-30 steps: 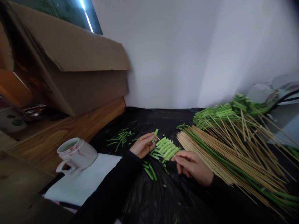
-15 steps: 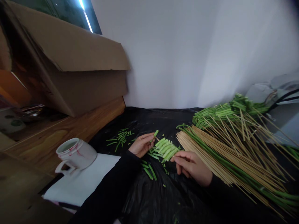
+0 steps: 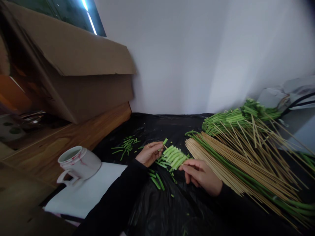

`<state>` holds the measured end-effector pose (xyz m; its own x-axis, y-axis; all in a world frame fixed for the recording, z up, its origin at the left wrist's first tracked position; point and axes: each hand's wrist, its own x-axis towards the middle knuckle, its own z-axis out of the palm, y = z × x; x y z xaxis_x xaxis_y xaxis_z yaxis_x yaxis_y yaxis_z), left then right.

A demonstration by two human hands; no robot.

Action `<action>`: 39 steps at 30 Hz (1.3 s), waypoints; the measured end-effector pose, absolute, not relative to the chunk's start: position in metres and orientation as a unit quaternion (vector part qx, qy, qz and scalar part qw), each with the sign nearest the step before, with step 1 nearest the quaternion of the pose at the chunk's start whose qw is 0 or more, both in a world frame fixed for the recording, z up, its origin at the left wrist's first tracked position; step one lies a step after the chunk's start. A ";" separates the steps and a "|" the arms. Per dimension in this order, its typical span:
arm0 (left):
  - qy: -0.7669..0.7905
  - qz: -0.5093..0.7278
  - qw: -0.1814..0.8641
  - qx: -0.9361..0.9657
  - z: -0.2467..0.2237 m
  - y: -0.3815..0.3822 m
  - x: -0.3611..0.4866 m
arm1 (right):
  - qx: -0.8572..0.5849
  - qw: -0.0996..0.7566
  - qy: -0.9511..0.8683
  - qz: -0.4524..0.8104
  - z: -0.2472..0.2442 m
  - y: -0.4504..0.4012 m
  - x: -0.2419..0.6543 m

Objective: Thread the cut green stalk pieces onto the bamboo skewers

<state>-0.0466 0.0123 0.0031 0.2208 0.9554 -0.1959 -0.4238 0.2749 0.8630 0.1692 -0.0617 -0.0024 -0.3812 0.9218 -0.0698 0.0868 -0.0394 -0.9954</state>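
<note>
My left hand (image 3: 150, 153) pinches a short piece of green stem (image 3: 165, 141), probably garlic scape, at the bare tip of a thin wooden skewer. Threaded side by side along that skewer is a row of cut green stem pieces (image 3: 175, 156). The skewer's other end is between the thumb and fingers of my right hand (image 3: 200, 175), close to the last piece. Beneath the row, more cut pieces lie on the black plastic sheet (image 3: 169, 123), and several loose ones (image 3: 157, 181) rest just below my left hand.
Right of my hands lies a spread of bamboo skewers (image 3: 221, 157) with long green stems (image 3: 236, 173) across it. Behind them is a pile of filled skewers (image 3: 228, 119). On the left are a white mug (image 3: 81, 164) on a white pad (image 3: 81, 196), small green scraps (image 3: 126, 146) and a cardboard box (image 3: 93, 91).
Both hands hold nearly the same pose around the skewer. The whole view has shifted very slightly; nothing has been let go or picked up.
</note>
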 end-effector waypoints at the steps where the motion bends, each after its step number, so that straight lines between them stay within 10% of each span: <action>1: 0.384 0.491 0.701 0.348 0.003 0.012 -0.047 | -0.425 0.359 -0.593 0.582 -0.002 -0.062 0.169; 39: 0.408 0.423 0.618 0.522 0.006 0.000 -0.035 | -0.449 0.364 -0.613 0.539 0.001 -0.063 0.163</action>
